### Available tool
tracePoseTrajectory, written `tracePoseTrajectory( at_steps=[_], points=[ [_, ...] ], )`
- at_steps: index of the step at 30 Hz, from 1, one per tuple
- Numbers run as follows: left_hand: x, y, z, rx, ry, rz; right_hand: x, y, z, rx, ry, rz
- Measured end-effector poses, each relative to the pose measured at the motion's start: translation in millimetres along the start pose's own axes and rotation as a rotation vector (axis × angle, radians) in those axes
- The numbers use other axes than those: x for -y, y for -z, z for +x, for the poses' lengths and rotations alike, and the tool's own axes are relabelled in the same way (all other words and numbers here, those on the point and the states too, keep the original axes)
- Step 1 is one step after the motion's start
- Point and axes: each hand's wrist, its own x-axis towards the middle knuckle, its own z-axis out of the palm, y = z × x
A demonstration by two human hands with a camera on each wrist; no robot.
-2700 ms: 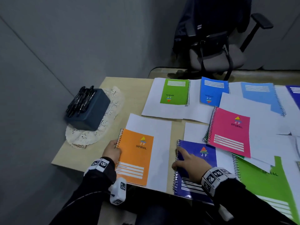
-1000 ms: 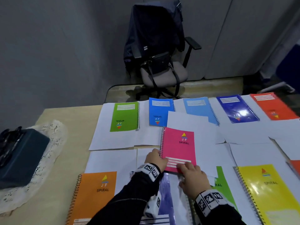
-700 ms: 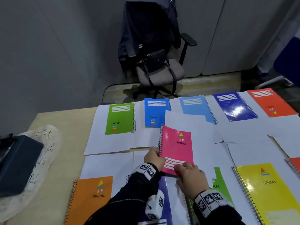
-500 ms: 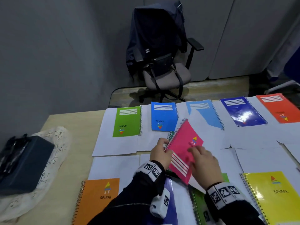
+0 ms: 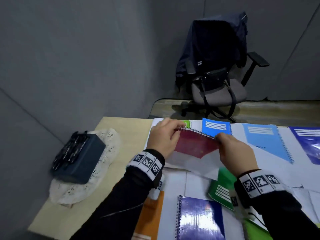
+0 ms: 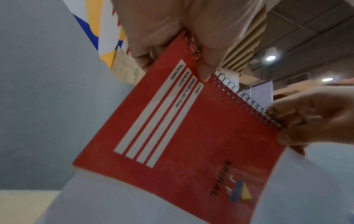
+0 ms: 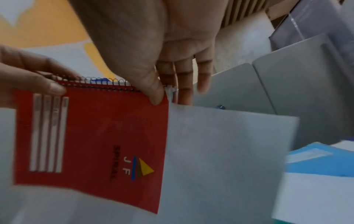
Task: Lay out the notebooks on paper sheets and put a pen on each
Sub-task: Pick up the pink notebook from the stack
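I have the pink notebook [image 5: 194, 147] up off the table [image 5: 121, 125], held by its spiral edge with both hands. My left hand [image 5: 162, 137] pinches the spiral's left end, thumb on the printed cover and fingers behind; my right hand [image 5: 235, 153] pinches the right end the same way. Neither hand is loose: both are closed on the notebook.

What matters for the next move is how it hangs. The spiral runs across me, from 9 o'clock to 3 o'clock, a little lower at the right, and the cover drops from it toward me, tilted, with the name lines at my left and the logo at my right. A white sheet [image 7: 220, 151] comes up with it, behind the cover, its free edge trailing at 3 o'clock; I cannot tell whether my right fingers hold that sheet too or it only rests against them.

The hands are level with each other, so neither is nearer. I judge the notebook needs turning flat and setting down on a sheet in the near row, around 6 o'clock, by the green notebook [image 5: 223, 187] and the purple notebook [image 5: 199, 219].

The far row lies at 12 to 2 o'clock. The pens [image 5: 69, 149] sit on a dark box [image 5: 79, 161] at 9 o'clock, well apart from both hands, so no pen is laid yet.
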Motion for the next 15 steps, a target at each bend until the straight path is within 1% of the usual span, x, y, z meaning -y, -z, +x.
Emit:
tracePoseTrajectory(
  at_steps=[3,5,7,9,11,13,15],
  points=[
    [17.9,31.2,12.2,-0.137,0.007,-0.026,36.2,-0.4,5.3,-0.006,-0.032,0.171],
    [28.3,48.0,18.9,-0.19,-0.003,-0.014,54.9,-2.9,9.7,0.002,-0.085,0.28],
    [46.5,62.9,23.7,-0.217,0.004,0.025,71.0,-8.3,16.6,0.056,-0.14,0.389],
    [72.0,72.0,24.9,-0.204,0.097,0.051,82.1,-17.8,22.7,0.119,-0.201,0.511],
    [100.4,78.5,19.3,-0.169,0.25,0.035,90.9,-35.9,28.3,0.178,-0.305,0.642],
    [127.7,83.4,6.5,-0.097,0.404,0.013,98.7,-58.8,32.0,0.219,-0.444,0.829],
    [155.4,86.5,-11.6,0.005,0.519,0.044,108.1,-83.1,36.1,0.253,-0.562,0.958]
  ],
)
